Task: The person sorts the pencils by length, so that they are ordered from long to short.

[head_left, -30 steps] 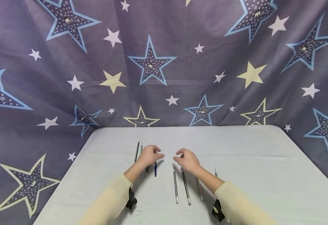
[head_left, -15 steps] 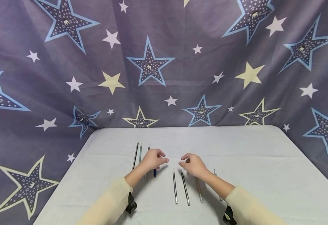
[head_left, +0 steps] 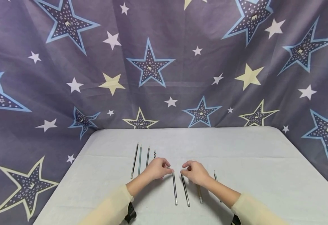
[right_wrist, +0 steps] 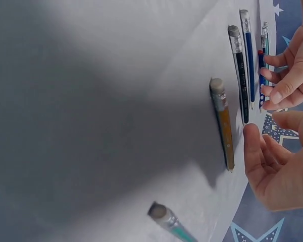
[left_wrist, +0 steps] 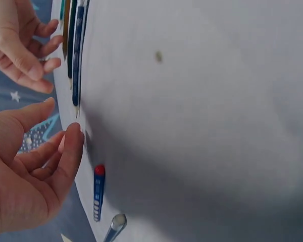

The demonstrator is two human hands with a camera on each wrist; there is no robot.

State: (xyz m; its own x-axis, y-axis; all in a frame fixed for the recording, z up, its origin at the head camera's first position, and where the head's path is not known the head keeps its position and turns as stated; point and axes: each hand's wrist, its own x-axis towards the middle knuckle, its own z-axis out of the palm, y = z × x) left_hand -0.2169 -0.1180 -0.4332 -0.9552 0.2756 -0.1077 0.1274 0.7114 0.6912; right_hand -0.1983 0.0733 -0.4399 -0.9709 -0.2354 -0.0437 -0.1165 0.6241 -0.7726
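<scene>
My left hand (head_left: 157, 168) hovers by the tip of a dark blue pencil (head_left: 175, 190), thumb and fingers apart. In the left wrist view, a fingertip is close to that pencil's point; I cannot tell whether they touch. My right hand (head_left: 196, 172) is at the far end of a black pencil (head_left: 185, 192). The right wrist view shows the thumb and fingers apart, with one fingertip (right_wrist: 251, 132) against or just beside the black pencil's tip. A yellow-brown pencil (right_wrist: 225, 126) lies partly beneath the right hand. Neither hand holds anything.
Left of the hands lie a black pencil (head_left: 134, 159), a green pencil (head_left: 140, 159), another dark pencil (head_left: 147, 156) and a blue red-ended pencil (left_wrist: 98, 194). A green pencil (right_wrist: 179, 232) lies under the right forearm. A star-patterned curtain (head_left: 164, 93) hangs behind the white table (head_left: 251, 156).
My left hand has moved right and nearer to me, off the blue red-ended pencil towards the dark blue one. The right hand has shifted right and nearer too. The pencils stay in place.
</scene>
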